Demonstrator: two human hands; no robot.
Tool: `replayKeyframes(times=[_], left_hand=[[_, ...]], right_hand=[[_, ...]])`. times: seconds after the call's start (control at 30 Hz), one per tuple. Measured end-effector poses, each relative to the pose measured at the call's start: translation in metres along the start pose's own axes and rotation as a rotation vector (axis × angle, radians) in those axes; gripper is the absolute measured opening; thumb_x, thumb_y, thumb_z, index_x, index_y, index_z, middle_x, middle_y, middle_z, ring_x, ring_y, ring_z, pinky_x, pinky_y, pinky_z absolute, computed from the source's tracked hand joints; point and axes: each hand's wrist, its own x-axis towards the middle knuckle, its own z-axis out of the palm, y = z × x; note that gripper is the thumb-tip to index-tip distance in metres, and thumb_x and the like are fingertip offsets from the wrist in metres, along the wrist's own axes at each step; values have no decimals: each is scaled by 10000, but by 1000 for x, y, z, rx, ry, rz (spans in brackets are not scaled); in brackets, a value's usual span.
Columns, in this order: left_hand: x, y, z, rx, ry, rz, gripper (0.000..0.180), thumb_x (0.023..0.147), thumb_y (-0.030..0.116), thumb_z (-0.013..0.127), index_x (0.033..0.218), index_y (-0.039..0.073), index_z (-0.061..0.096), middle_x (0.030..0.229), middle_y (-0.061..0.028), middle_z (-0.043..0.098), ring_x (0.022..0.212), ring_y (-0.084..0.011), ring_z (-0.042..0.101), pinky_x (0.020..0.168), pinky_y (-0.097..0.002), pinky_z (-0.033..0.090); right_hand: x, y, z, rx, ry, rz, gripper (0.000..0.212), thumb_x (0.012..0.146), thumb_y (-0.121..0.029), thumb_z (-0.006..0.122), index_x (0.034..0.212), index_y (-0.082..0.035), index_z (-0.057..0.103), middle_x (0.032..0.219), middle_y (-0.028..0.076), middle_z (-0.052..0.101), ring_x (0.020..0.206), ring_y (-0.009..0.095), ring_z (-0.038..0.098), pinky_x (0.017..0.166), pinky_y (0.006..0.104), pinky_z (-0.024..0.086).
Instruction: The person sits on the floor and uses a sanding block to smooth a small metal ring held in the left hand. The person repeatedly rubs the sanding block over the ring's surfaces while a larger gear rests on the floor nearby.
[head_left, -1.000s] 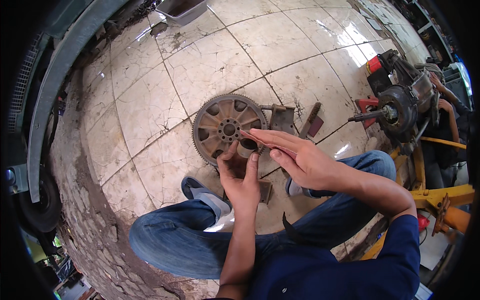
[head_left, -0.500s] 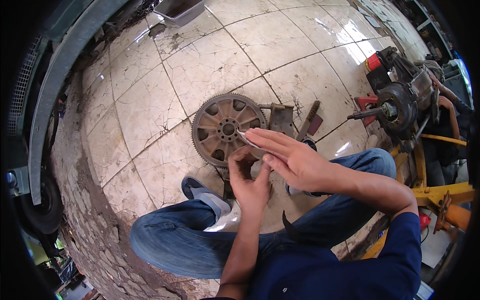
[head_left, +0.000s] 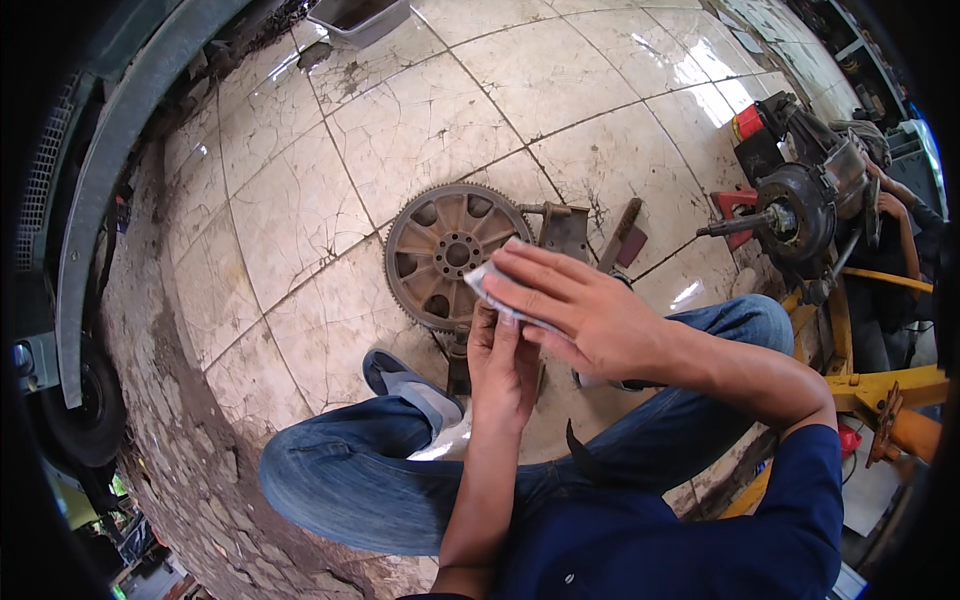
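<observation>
My right hand (head_left: pixel 575 303) is closed with its fingers laid flat over a folded pale grey sheet (head_left: pixel 482 279), which looks like sandpaper. Under it, my left hand (head_left: pixel 503 368) is pinched, thumb up against the fingers. Whatever the left hand grips is covered by the sheet and the right hand. Just beyond both hands, a rusty toothed flywheel (head_left: pixel 452 213) lies flat on the tiles, its near right edge partly hidden by them.
Right of the flywheel lie a metal bracket (head_left: pixel 564 232), a flat metal bar (head_left: pixel 620 236) and a maroon piece (head_left: pixel 632 247). A greasy hub assembly (head_left: pixel 795 210) stands at the right by a yellow frame (head_left: pixel 890 387). Another person's arm (head_left: pixel 905 225) shows behind it. A grey bin (head_left: pixel 375 32) sits far off.
My right hand has shifted slightly back toward me and left, tilting so more of the sheet shows. The left hand's fingers have drawn closer together and its wrist has turned. The flywheel stays put.
</observation>
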Motion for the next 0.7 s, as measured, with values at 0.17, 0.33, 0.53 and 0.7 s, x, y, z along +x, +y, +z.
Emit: replayKeyframes(times=[0.17,0.33,0.53,0.7], left_hand=[[2,0,-3,42,-59,20,469,1010,226,561,1428,77,410,1408,-77,500,1278,-203,516,1088,-381,408],[2,5,-1,-26,-34,4,466,1009,221,563,1425,73,413,1383,-84,522,1264,-195,526,1064,-383,431],[4,-1,-10,16,-46,31,401,1007,218,570,1361,58,474,1312,-77,579,1195,-197,578,1025,-384,467],[0,-2,-6,77,-39,74,380,1004,206,578,1339,50,492,1282,-87,594,1166,-196,598,1004,-372,484]], right_hand=[[0,-2,-1,-25,-6,15,561,988,-293,520,1481,-60,387,1485,196,418,1410,348,357,1157,418,315],[-1,-1,-4,139,-2,4,552,993,-297,523,1464,-37,404,1482,205,417,1409,358,354,1156,413,312],[-1,9,-14,415,-38,142,578,926,-276,640,1427,-51,462,1467,169,455,1376,350,403,1132,426,346],[0,8,-15,223,-30,64,660,887,-326,690,1444,-69,447,1487,161,434,1374,331,409,1138,438,335]])
